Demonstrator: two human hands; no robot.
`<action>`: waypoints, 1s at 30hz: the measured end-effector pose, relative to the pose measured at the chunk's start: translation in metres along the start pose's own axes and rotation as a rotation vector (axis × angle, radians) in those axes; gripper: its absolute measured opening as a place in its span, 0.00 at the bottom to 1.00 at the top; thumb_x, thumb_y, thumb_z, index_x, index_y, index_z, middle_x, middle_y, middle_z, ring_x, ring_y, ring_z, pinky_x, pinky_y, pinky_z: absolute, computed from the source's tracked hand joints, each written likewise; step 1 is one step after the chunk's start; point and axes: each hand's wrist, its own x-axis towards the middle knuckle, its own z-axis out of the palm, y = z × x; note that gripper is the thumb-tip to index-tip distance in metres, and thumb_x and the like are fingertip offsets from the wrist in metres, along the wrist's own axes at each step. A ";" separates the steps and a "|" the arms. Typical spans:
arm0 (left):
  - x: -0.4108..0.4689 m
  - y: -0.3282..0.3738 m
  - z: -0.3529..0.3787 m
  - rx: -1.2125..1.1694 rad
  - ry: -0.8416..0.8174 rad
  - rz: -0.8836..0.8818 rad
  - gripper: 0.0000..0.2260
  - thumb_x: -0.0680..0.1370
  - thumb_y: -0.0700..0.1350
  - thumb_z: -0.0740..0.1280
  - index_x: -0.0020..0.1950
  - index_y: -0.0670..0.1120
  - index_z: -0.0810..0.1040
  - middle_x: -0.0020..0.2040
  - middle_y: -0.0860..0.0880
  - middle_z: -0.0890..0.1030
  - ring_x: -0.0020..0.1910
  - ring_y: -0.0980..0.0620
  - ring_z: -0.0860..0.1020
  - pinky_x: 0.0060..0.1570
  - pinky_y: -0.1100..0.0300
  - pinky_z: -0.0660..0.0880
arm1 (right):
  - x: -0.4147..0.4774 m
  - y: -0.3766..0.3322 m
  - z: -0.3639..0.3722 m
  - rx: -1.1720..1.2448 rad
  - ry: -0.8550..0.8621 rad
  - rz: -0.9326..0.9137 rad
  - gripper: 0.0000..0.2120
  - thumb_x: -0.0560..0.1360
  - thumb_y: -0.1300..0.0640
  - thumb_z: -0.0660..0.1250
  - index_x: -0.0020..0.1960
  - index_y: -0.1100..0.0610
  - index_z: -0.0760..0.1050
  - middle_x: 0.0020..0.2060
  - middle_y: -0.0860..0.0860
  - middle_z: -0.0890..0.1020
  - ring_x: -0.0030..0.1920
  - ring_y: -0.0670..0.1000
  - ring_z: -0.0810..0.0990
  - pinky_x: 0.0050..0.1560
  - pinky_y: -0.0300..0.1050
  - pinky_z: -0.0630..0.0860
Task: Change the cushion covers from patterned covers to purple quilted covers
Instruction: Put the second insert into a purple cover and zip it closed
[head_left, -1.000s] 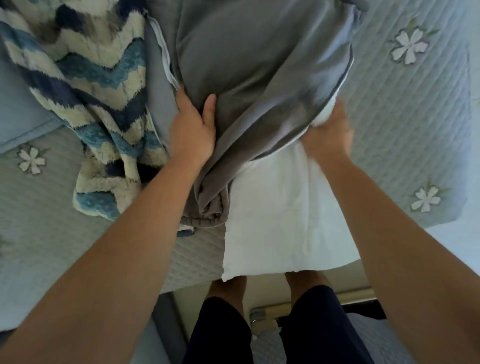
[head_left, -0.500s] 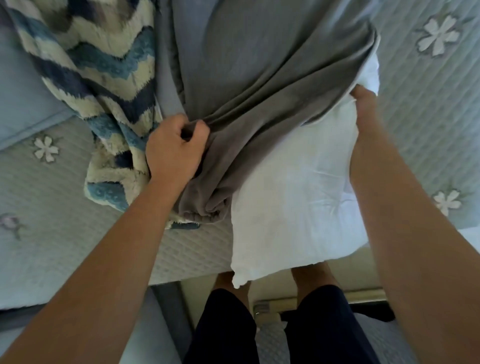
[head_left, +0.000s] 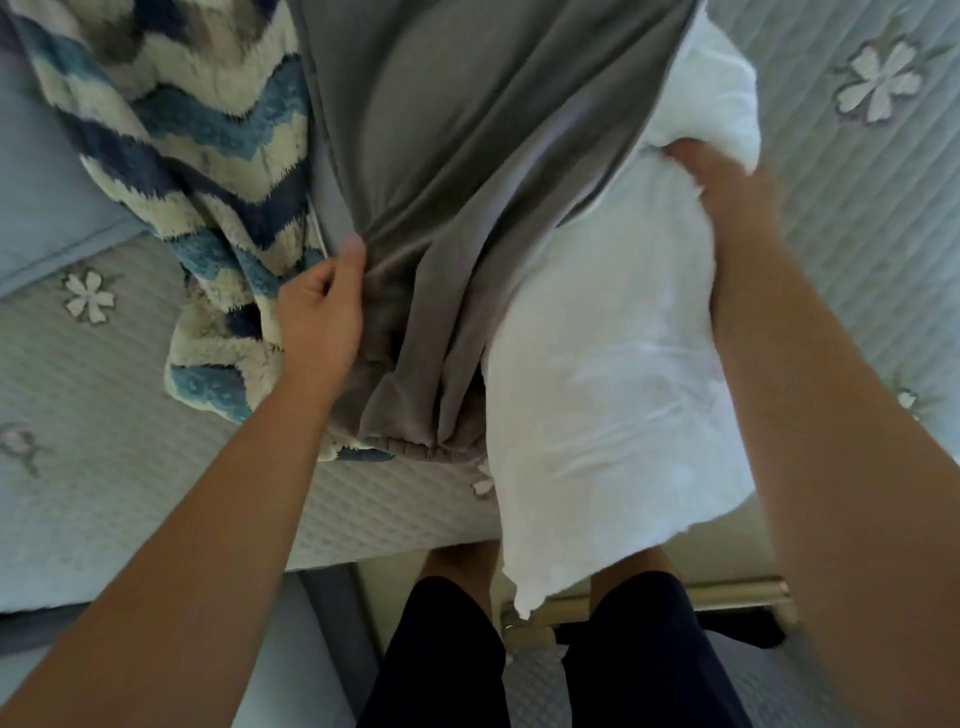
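Pinching a fold of the grey cover (head_left: 467, 156) with the left hand (head_left: 319, 312). Clutching the half-out white insert (head_left: 597, 389) with the right hand (head_left: 727, 192).

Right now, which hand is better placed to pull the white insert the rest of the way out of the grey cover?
Right, probably. The right hand grips the white insert beside the cover's opening; the left hand pinches the grey cover, anchoring it.

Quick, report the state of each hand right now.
Left hand: grips a fold of the grey cover.
Right hand: blurred, but it appears to grip the white cushion insert.
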 end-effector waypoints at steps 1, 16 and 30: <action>0.004 0.000 0.002 -0.036 0.025 -0.079 0.23 0.80 0.57 0.63 0.30 0.48 0.64 0.30 0.49 0.68 0.29 0.55 0.65 0.32 0.60 0.63 | -0.002 -0.001 0.002 -0.133 0.021 -0.060 0.44 0.53 0.34 0.79 0.66 0.47 0.74 0.55 0.44 0.82 0.54 0.46 0.81 0.58 0.49 0.79; 0.020 0.060 0.047 0.433 0.229 0.729 0.16 0.82 0.52 0.61 0.49 0.40 0.79 0.37 0.48 0.78 0.35 0.50 0.76 0.36 0.55 0.72 | -0.024 0.012 0.032 -0.735 0.260 -0.548 0.40 0.68 0.37 0.66 0.76 0.47 0.60 0.72 0.55 0.64 0.70 0.57 0.65 0.71 0.58 0.58; 0.062 0.111 0.006 0.245 0.279 0.862 0.15 0.83 0.45 0.61 0.50 0.32 0.76 0.36 0.42 0.77 0.32 0.54 0.66 0.35 0.72 0.58 | -0.067 -0.025 0.121 -0.923 -0.277 -1.222 0.27 0.75 0.44 0.64 0.72 0.52 0.70 0.74 0.57 0.67 0.75 0.67 0.59 0.71 0.67 0.61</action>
